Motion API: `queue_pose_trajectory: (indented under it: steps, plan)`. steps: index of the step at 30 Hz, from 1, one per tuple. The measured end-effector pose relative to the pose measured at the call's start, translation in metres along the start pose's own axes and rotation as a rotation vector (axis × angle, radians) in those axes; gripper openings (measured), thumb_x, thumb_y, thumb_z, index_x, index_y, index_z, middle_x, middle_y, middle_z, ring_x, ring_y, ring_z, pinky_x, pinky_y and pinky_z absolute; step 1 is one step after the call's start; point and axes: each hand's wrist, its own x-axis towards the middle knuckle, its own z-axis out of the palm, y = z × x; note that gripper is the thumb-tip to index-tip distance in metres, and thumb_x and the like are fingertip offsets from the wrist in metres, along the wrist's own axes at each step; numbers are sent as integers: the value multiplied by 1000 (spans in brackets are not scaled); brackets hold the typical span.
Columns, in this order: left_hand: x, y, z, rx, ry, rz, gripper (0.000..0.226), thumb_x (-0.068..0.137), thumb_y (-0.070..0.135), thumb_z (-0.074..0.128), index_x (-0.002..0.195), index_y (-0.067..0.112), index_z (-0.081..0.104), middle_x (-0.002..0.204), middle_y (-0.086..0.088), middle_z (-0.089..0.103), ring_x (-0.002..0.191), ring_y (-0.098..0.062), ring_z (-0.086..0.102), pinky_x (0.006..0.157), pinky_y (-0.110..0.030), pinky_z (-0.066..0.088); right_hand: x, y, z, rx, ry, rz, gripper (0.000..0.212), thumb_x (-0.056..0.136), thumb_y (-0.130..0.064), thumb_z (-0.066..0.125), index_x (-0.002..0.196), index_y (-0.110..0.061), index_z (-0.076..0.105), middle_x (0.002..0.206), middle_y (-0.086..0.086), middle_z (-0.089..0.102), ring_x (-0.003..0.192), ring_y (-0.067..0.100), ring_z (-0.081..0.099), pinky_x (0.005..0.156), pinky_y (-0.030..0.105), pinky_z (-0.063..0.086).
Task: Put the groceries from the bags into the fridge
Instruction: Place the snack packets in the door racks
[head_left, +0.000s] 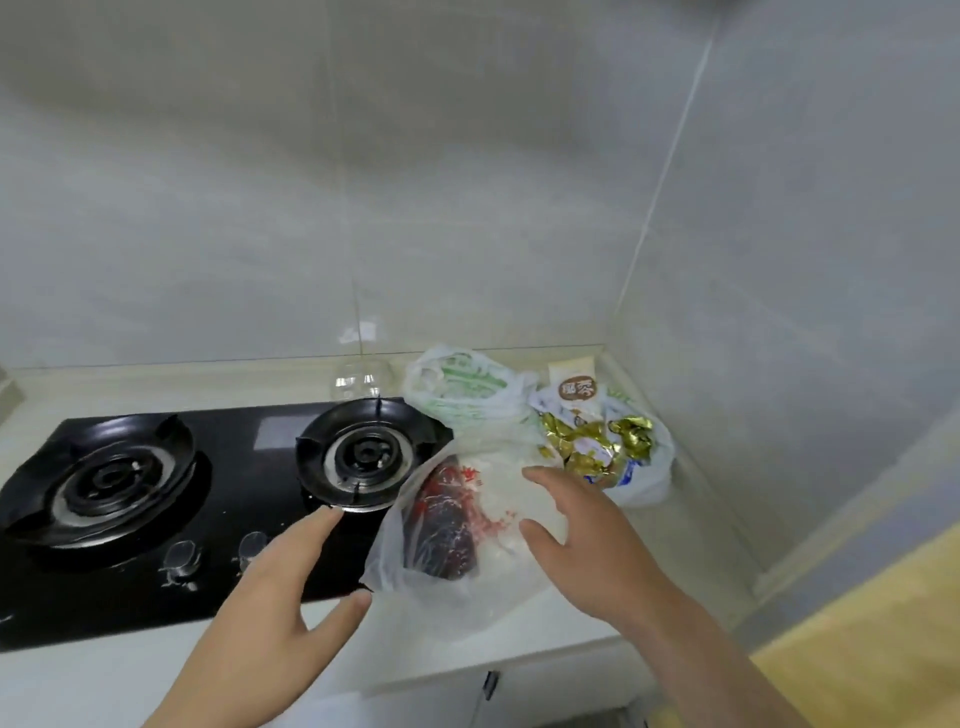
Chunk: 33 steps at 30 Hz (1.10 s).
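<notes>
Item: thin plastic bag holding dark red meat, lying just right of the stove, its edge lapping the stove's rim. A green-printed bag and a bag of gold wrappers sit behind it, right of the stove. Left hand over the stove's front, right hand over the meat bag, fingers of both spread and loose, gripping nothing. Risk: slack film seized by one side may spill the meat or snag the near burner.

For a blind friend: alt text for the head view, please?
Left hand and right hand, open, reach for a plastic bag of red meat beside a black gas stove; a green-printed bag and a bag of packets sit behind.
</notes>
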Motion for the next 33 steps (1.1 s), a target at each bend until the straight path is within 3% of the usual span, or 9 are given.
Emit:
queue_pose_trajectory:
  steps: [3,6,11,14,17,22,25,28,33]
  plan:
    - [38,16,21,25,-53,56,78,77,55,64,145,39,29,141,30,30,134,7,27,110,-24,28,0,33,-17,0,49,81,51,95,-37,57,142,-41,39,135,-28,38,123,-5,39,104,18,33]
    - [70,34,46,12,-110,124,72,76,61,60,138,53,24,136,41,25,129,14,25,108,-23,28,8,65,-33,20,85,145,50,94,-37,57,141,-42,39,133,-26,41,114,-5,39,99,20,37]
    - [126,72,92,12,-209,205,68,77,51,69,121,77,25,127,59,24,124,29,23,97,5,17,41,125,-59,59,116,208,44,94,-33,59,134,-42,46,115,-26,47,102,-7,45,82,6,34]
    - [162,80,127,21,-255,172,61,73,69,60,128,65,36,140,42,34,131,14,34,109,-16,32,71,165,-77,80,112,242,44,95,-32,58,136,-39,47,115,-29,45,103,-4,46,83,11,35]
    - [195,81,167,-29,-222,89,76,64,83,52,129,44,46,141,20,44,123,-3,49,102,-34,45,100,205,-89,78,72,263,42,95,-31,58,136,-36,50,122,-27,50,113,4,51,90,19,40]
    - [243,102,226,-222,-231,-73,37,78,58,63,112,48,53,128,24,54,115,-1,55,97,-22,44,140,257,-94,35,-22,283,43,95,-28,57,138,-29,53,133,-13,55,110,2,50,89,18,38]
    - [280,111,251,-288,-212,-155,26,90,25,66,115,30,62,119,17,62,103,1,61,90,-18,45,163,277,-84,20,-85,301,46,92,-29,61,137,-27,53,135,-8,57,116,7,55,95,22,44]
    - [315,115,266,-294,-207,-180,19,90,11,63,91,30,66,84,21,67,78,12,60,79,-16,48,181,289,-71,31,-125,314,47,89,-31,64,135,-29,55,137,-8,57,120,8,55,94,24,46]
    - [345,88,299,-217,-337,-224,17,90,9,63,78,20,59,78,2,59,73,-13,52,68,-20,44,201,301,-56,53,-184,354,44,91,-25,61,135,-23,56,130,-5,58,115,14,57,86,23,44]
